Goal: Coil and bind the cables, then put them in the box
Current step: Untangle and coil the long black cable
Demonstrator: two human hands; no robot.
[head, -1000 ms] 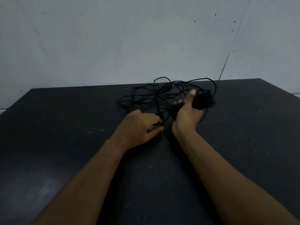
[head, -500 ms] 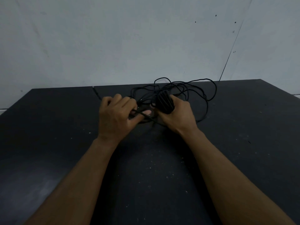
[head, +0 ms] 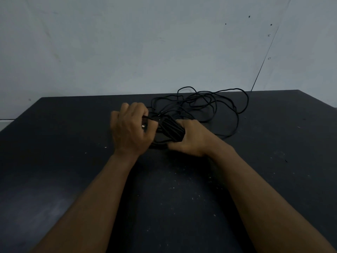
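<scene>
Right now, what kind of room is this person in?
Probably a plain workroom, though I can't be sure: a bare grey wall, a scuffed black table, and a tangled black cable half coiled.

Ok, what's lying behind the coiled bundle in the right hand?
Loose loops of black cable sprawl on the black table behind the coiled bundle, toward the wall. The right hand and left hand cover where the strands join it.

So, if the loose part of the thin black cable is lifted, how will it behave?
Probably floppy: the thin black cable lies in irregular loose loops on the dark table. Likely light, being so thin. It may snag, since loops cross.
</scene>
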